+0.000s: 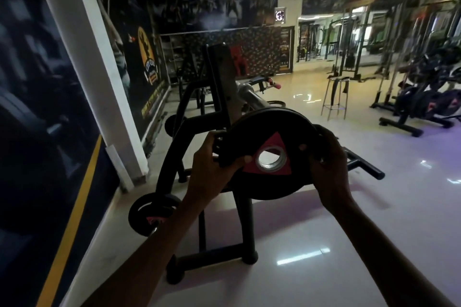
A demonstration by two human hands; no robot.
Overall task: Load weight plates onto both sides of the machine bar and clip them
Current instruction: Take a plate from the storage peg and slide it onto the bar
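**Holding a plate up to the bar end**

Gripping it from both sides, the person holds a black weight plate (272,154) in the air in front of the chest, its face turned toward the camera. A red triangle surrounds its metal-lined centre hole, through which pale floor shows. The left hand (214,169) curls round the plate's left edge, thumb on the front face near the red triangle. The right hand (326,164) grips the right edge, thumb pressed on the front face and fingers wrapped behind.

Just beyond the plate's upper rim, the chrome machine bar (249,97) points toward the camera; its tip is hidden behind the plate, so whether they touch cannot be told. The bar belongs to a black machine frame (174,157) standing on the glossy floor (349,244) beside the left wall.

Low on that frame, at lower left, a second black plate (149,212) with red marking sits on a storage peg, partly behind the left forearm.

Farther off stand a metal stool (335,97) and, at right, exercise bikes (424,102).
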